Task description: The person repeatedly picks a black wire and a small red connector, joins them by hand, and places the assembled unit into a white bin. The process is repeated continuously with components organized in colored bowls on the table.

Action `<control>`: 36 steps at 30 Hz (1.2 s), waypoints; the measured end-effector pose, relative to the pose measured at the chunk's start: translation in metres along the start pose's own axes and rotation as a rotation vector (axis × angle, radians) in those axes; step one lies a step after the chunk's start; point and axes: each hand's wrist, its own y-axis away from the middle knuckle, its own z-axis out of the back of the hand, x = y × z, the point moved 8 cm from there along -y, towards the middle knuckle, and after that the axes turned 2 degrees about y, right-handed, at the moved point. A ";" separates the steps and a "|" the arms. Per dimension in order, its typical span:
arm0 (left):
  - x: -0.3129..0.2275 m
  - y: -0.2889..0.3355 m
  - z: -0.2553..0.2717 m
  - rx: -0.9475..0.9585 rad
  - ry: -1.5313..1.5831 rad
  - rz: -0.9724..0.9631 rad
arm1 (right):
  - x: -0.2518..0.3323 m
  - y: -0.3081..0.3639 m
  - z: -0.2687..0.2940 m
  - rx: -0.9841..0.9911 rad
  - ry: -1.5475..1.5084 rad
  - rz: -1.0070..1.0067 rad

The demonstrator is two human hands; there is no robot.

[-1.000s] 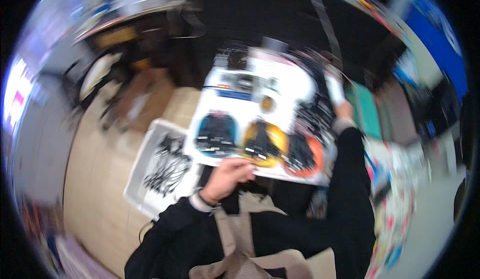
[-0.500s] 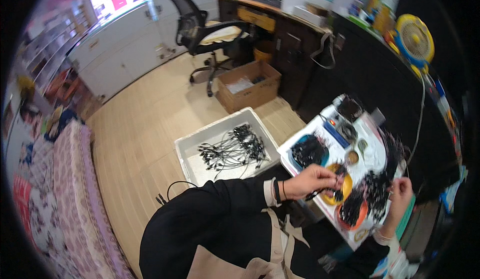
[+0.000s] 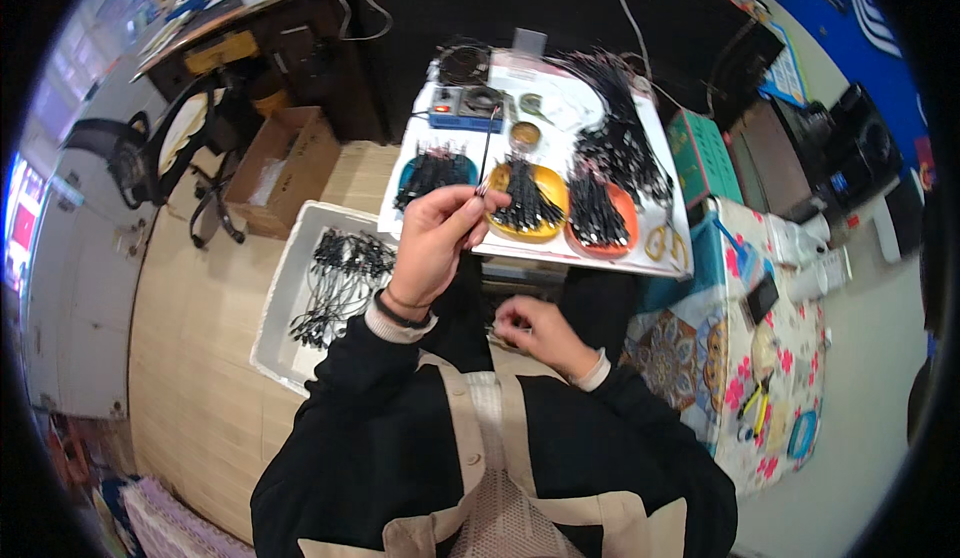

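Note:
In front of the white table, my left hand (image 3: 432, 243) pinches a thin black cable (image 3: 489, 148) between thumb and fingertips. The cable stands upward from the grip toward a small blue device (image 3: 466, 106) with a red light. My right hand (image 3: 548, 336) is low over my lap, fingers curled; whatever they may hold cannot be made out. A yellow bowl (image 3: 556, 195) and an orange bowl (image 3: 633, 220) on the near table edge hold bundles of short black cables. To their left is a teal bowl (image 3: 470, 165), also full of cables.
More black cables (image 3: 625, 143) lie at the table's right, near yellow-handled scissors (image 3: 666, 244). A small round tin (image 3: 525, 136) stands mid-table. On the floor at left are a white bin (image 3: 285, 328) of cables and a cardboard box (image 3: 300, 173). A flowered cloth (image 3: 790, 358) covers a surface at right.
My view has swung to the right. My right hand has come down from beside the loose cables to my lap. The left hand now holds a cable up in front of the yellow bowl.

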 end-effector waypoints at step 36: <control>0.074 0.024 -0.041 0.067 0.079 0.352 | 0.067 -0.016 0.123 -0.373 -0.386 0.222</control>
